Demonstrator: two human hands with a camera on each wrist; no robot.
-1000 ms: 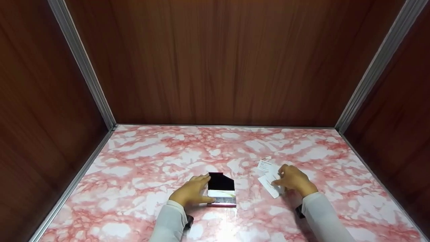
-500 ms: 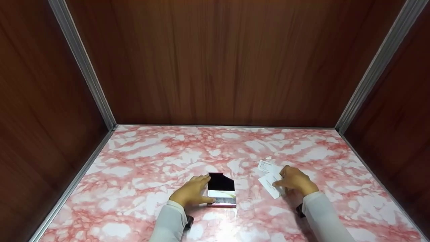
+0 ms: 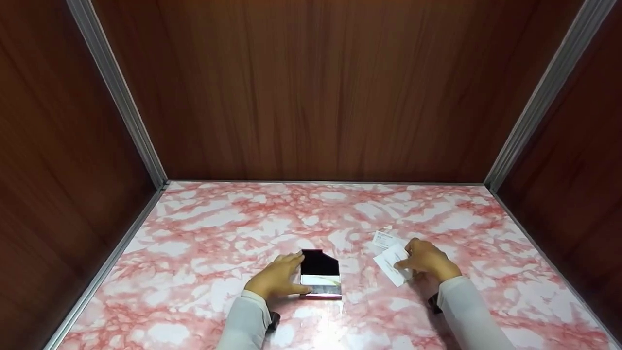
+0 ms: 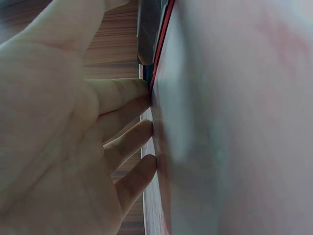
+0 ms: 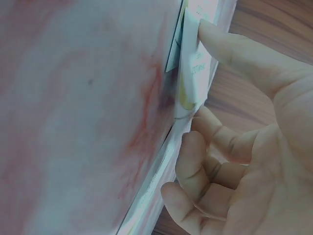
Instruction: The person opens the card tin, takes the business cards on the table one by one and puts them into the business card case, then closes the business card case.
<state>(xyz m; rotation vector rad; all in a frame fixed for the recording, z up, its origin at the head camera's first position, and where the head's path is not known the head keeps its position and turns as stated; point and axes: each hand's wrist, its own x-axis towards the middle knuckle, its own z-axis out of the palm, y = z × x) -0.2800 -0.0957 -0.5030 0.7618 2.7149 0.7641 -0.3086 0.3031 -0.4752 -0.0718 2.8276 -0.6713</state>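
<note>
My left hand (image 3: pixel 276 278) rests beside a flat case (image 3: pixel 320 286), dark in its upper part, with a white card-like strip and a shiny lower band. Its thumb touches the case's lower left and its fingertips the upper left edge. The left wrist view shows the fingers (image 4: pixel 133 181) nearly straight, down on the table next to the case's red edge. My right hand (image 3: pixel 427 262) pinches a white business card (image 3: pixel 390 265) between thumb and index finger, the other fingers curled. In the right wrist view the card (image 5: pixel 193 73) stands tilted. Another printed card (image 3: pixel 384 239) lies partly under it.
The table (image 3: pixel 233 218) has a red and white marbled top. Brown wood-grain panels (image 3: pixel 311 97) close off its back and both sides, joined by grey metal posts (image 3: pixel 116 92). A gap of bare tabletop lies between the case and the cards.
The card in my right hand has lifted and tilted slightly, covering a bit more of the card behind it. My left hand and the case have stayed put.
</note>
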